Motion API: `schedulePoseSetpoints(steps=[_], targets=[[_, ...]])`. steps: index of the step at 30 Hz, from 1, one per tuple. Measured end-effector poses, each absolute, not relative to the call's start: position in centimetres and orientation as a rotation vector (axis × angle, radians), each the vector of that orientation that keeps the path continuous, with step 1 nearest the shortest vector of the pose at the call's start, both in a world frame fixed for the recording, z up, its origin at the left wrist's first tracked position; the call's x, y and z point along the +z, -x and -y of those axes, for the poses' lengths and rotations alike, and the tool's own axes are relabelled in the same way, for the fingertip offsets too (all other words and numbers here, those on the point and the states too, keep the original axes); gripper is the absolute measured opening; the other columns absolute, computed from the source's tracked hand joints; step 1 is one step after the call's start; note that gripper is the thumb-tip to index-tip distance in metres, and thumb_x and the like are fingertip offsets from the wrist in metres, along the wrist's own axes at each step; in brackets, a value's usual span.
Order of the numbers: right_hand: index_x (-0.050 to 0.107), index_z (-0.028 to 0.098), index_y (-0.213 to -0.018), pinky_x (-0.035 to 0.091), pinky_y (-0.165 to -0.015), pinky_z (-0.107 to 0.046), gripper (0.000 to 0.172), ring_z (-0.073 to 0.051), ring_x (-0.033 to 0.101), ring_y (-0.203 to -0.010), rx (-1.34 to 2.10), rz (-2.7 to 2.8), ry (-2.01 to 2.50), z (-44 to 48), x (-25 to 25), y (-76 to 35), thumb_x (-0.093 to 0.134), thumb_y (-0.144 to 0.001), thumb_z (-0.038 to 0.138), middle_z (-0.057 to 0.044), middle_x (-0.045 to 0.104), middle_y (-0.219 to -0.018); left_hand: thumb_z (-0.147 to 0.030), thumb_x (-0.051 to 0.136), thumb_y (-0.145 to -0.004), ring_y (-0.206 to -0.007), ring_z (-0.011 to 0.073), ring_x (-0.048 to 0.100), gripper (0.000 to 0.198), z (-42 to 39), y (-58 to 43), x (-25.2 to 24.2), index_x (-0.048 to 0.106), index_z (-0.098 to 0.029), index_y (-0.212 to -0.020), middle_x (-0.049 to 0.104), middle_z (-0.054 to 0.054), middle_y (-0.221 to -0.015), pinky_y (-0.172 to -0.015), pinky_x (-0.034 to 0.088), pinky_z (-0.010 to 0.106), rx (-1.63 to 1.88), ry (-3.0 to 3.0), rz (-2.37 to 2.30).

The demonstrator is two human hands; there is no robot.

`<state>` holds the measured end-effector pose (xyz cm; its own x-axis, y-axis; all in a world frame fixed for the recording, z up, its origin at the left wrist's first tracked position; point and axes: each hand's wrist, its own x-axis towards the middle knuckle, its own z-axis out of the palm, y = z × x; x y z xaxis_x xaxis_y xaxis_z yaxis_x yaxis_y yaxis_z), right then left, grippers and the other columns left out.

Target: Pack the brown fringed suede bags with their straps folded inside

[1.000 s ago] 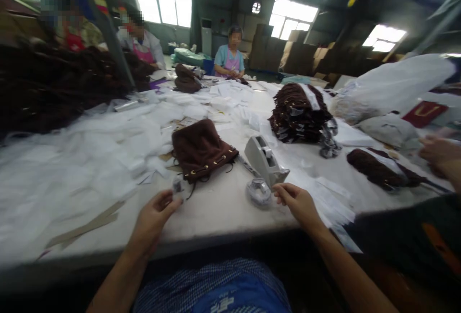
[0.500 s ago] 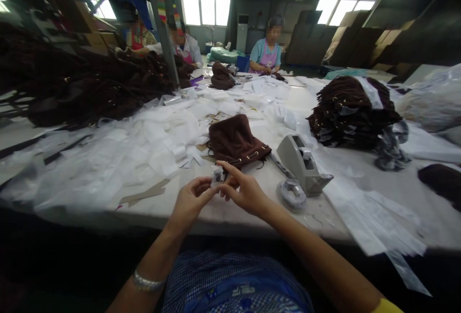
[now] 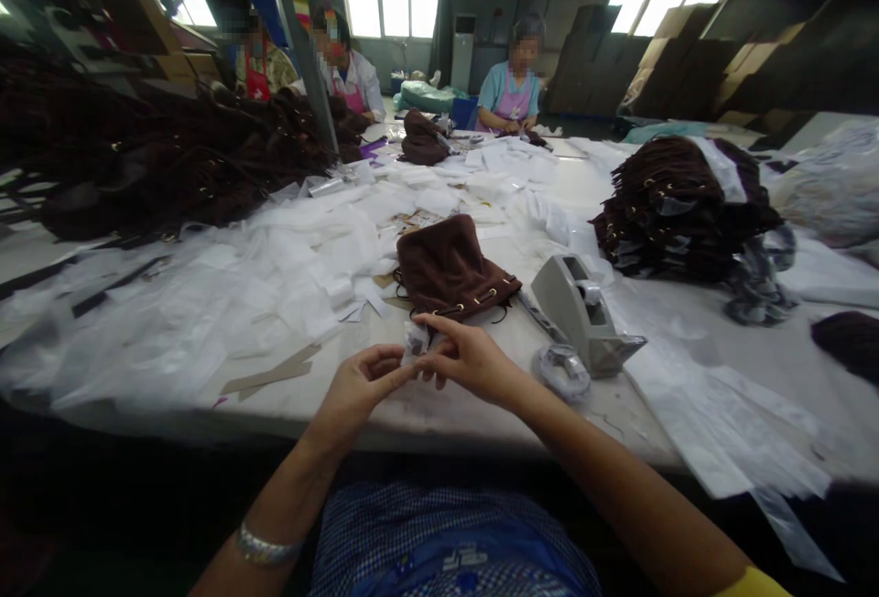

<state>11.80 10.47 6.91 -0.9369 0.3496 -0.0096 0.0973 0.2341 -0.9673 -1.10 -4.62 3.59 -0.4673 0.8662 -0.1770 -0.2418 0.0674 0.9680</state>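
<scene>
Between my fingertips is a small clear plastic wrapping (image 3: 414,341) with something dark in or behind it; its exact kind I cannot make out. My left hand (image 3: 366,384) pinches its lower left side with thumb and fingers. From the right, my right hand (image 3: 467,361) grips it too, index finger stretched along the top and thumb meeting the left thumb. Just beyond my hands lies a brown drawstring pouch (image 3: 450,267), its eyeleted mouth towards me. A dark cord shows near my right fingers; whether I hold it is hidden.
A grey tape dispenser (image 3: 580,313) and a tape roll (image 3: 561,373) stand right of my hands. Clear plastic bags (image 3: 275,276) cover the left table, with cardboard strips (image 3: 271,373) nearer. Stacked brown pouches (image 3: 687,208) rise at right. Co-workers (image 3: 512,89) sit across the table.
Both hands stay together on the plastic wrapping, which now looks flatter and more drawn out. The view has shifted slightly; the pouch and dispenser lie where they were.
</scene>
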Motion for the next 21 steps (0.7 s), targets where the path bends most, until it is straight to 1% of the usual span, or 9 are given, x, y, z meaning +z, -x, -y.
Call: schedulePoseSetpoints(steps=[3,4,6,8,10,12,15,18,21], targets=[[0.044,0.021,-0.144,0.053,-0.068,-0.025,0.062,-0.012,0.064,-0.063,1.776,2.266,0.272,-10.4,6.9,-12.3,0.064,-0.086,0.022,0.003,0.068,-0.072,-0.033,0.080,-0.072,-0.095,0.0227,0.071,0.040,4.7,1.3,4.0,0.068,-0.016,-0.106,0.076,0.008,-0.100,-0.090,0.051,0.032,1.565,-0.646,-1.430],[0.042,0.022,-0.145,0.054,-0.070,-0.026,0.060,-0.012,0.064,-0.068,1.803,2.257,0.198,-10.4,6.9,-12.5,0.060,-0.088,0.022,0.002,0.068,-0.076,-0.032,0.081,-0.072,-0.095,0.0224,0.071,0.039,4.8,1.3,4.1,0.069,-0.016,-0.105,0.076,0.007,-0.099,-0.090,0.051,0.032,1.568,-0.633,-1.429],[0.039,0.022,-0.147,0.053,-0.068,-0.025,0.057,-0.013,0.065,-0.074,1.872,2.229,0.098,-10.4,6.8,-12.9,0.054,-0.092,0.022,-0.001,0.069,-0.084,-0.031,0.081,-0.071,-0.094,0.0215,0.071,0.037,5.0,1.5,4.2,0.070,-0.018,-0.103,0.076,0.005,-0.096,-0.090,0.051,0.031,1.568,-0.616,-1.432],[0.038,0.022,-0.147,0.051,-0.063,-0.023,0.057,-0.012,0.065,-0.071,1.925,2.202,0.097,-10.3,6.7,-13.3,0.053,-0.092,0.022,-0.002,0.070,-0.087,-0.031,0.081,-0.072,-0.093,0.0210,0.071,0.035,5.2,1.5,4.4,0.070,-0.018,-0.103,0.077,0.005,-0.094,-0.090,0.051,0.031,1.543,-0.624,-1.435],[0.037,0.023,-0.147,0.050,-0.060,-0.022,0.059,-0.011,0.065,-0.064,1.941,2.191,0.160,-10.2,6.5,-13.4,0.055,-0.091,0.020,0.000,0.071,-0.086,-0.031,0.080,-0.073,-0.092,0.0212,0.071,0.036,5.4,1.4,4.9,0.069,-0.017,-0.104,0.077,0.006,-0.094,-0.090,0.051,0.031,1.505,-0.646,-1.441],[0.038,0.024,-0.147,0.051,-0.059,-0.022,0.062,-0.010,0.064,-0.057,1.901,2.200,0.280,-9.9,6.1,-13.4,0.055,-0.088,0.015,0.002,0.070,-0.081,-0.033,0.080,-0.073,-0.091,0.0217,0.071,0.036,5.5,1.0,5.5,0.069,-0.016,-0.103,0.077,0.007,-0.092,-0.087,0.052,0.031,1.485,-0.651,-1.450],[0.044,0.024,-0.143,0.052,-0.058,-0.022,0.065,-0.010,0.064,-0.054,1.822,2.187,0.424,-9.5,5.5,-13.3,0.052,-0.082,0.006,0.004,0.069,-0.074,-0.035,0.082,-0.071,-0.087,0.0228,0.072,0.036,5.5,0.2,6.7,0.071,-0.016,-0.099,0.077,0.009,-0.091,-0.082,0.054,0.031,1.427,-0.666,-1.507],[0.046,0.025,-0.140,0.053,-0.057,-0.023,0.059,-0.010,0.065,-0.055,1.782,2.134,0.446,-9.2,5.2,-13.7,0.050,-0.083,0.007,0.002,0.070,-0.081,-0.035,0.084,-0.066,-0.084,0.0240,0.072,0.038,5.3,-0.3,7.7,0.072,-0.016,-0.096,0.077,0.009,-0.090,-0.079,0.055,0.032,1.399,-0.681,-1.589],[0.048,0.026,-0.136,0.052,-0.058,-0.023,0.049,-0.010,0.063,-0.057,1.570,2.091,0.556,-9.1,5.6,-14.8,0.051,-0.088,0.014,-0.001,0.071,-0.093,-0.035,0.085,-0.063,-0.086,0.0241,0.072,0.040,5.1,-0.2,8.0,0.073,-0.016,-0.096,0.077,0.009,-0.092,-0.079,0.055,0.032,1.474,-0.625,-1.649]])
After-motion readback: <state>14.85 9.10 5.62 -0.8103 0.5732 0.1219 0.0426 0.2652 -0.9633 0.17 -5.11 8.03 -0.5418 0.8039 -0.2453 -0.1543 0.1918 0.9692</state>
